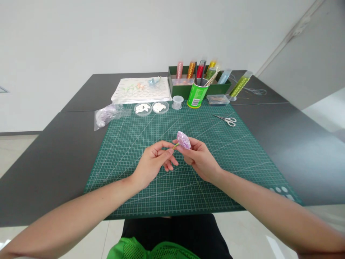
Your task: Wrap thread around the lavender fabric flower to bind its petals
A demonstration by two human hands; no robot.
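Note:
A pale purple artificial flower (pixel 183 140) with a short green stem is held above the green cutting mat (pixel 151 194). My left hand (pixel 156 158) pinches the stem between thumb and index finger, its other fingers loosely curled. At the flower's base, my right hand (pixel 198 156) has its fingers closed around the underside of the bloom. The petals hide part of the right fingertips. The bloom tilts up and to the right.
Behind lie white scissors (pixel 229 121), two shallow dishes (pixel 142 114) with white pieces, and a small clear spool (pixel 177 102). Further back stand a green can (pixel 196 96) of tools and a green box (pixel 170 77) of colored tubes. A plastic bag (pixel 106 116) is at left.

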